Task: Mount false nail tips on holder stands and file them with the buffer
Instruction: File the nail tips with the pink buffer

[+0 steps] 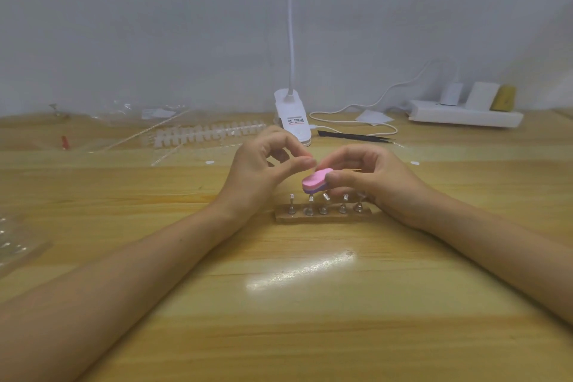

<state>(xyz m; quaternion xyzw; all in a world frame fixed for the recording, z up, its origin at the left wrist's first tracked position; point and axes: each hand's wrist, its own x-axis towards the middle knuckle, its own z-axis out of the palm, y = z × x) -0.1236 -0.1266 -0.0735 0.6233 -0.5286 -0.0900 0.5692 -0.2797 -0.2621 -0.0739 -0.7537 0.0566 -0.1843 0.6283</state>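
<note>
A strip of false nail tips [210, 133] lies on the bench [310, 304] beyond the left fingers. The left hand [263, 170] has its fingers curled, with the thumb tip just beside the far end of the pink-and-purple buffer [313, 180]. I cannot tell whether they pinch anything. The right hand [375, 177] pinches the buffer between thumb and fingers. Below the fingertips stand 5 holder stands [322, 209], the buffer's underside at the top of the 2nd. Black tweezers [353, 135] lie beyond the right fingers.

5 holder stands [324, 206] on base [322, 217] (lamp clip [293, 116] behind).
</note>
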